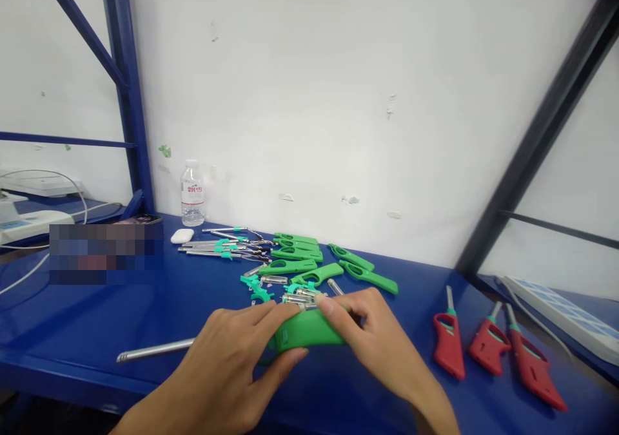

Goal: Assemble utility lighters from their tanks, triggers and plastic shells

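Both hands are closed on one green lighter casing (309,329) in front of me. My left hand (236,357) grips its left end, thumb beneath and fingers over the top. A metal lighter tube (155,350) sticks out to the left past that hand. My right hand (370,335) holds the right end, its thumb pressing at the upper edge near a small metallic part. Just beyond the fingers lie clear cylinders (275,280) and teal plastic pieces (258,290). Green casing halves (294,252) lie behind them. The inside of the held casing is hidden from me.
Metal tubes with wires (213,248) lie at the back left, by a white case (182,236) and a water bottle (192,193). Three red lighters (449,345) rest at the right. Blue frame posts (128,93) rise from the table (97,319); a white wall stands behind.
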### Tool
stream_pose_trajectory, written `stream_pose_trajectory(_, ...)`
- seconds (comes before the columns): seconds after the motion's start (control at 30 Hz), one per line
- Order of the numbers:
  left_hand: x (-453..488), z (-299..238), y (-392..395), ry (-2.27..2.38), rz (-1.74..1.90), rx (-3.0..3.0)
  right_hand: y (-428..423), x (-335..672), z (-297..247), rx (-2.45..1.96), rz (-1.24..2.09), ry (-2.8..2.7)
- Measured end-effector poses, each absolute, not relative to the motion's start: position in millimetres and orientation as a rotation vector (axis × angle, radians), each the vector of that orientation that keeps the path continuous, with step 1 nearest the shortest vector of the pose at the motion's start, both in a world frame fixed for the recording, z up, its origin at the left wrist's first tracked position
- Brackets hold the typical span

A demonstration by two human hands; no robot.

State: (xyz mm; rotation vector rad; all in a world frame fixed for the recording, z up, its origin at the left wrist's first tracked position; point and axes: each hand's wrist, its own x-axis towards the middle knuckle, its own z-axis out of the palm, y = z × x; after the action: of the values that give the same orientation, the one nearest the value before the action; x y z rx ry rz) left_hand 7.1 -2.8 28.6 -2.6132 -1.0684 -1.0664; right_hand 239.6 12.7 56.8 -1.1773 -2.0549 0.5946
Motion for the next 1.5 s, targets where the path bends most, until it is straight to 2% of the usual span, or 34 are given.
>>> stream_pose_trajectory(0.17,6.2,26.4,-2.7,-1.083,-1.102,-2.629,12.7,236.7,58.4,-1.105,0.734,-1.988)
stream_pose_trajectory(0.5,2.8,21.6,-3.0,-1.136,-1.081,-2.656,14.7,232.6,57.5,-1.102,0.754,-1.974)
stream_pose_trajectory(0.87,-5.1,30.8,-5.5,-1.148,-0.803,-2.783,13.9,234.5,55.7,-1.045,0.515,-2.226)
stream_pose_trajectory(1.07,-16.4,32.5,-7.0,-1.137,-0.804,-2.806,11.9,226.9,55.4,-1.032,0.510,-2.263)
stream_pose_trajectory(1.23,-14.3,41.0,-6.9,-1.301,-0.630,-2.936,14.5,232.4,56.5,-1.044,0.532,-2.303)
stream_pose_trajectory(1.5,-8.0,42.7,4.8,-1.451,-0.396,-2.889,32.4,248.6,43.9,-1.596,0.189,-2.204)
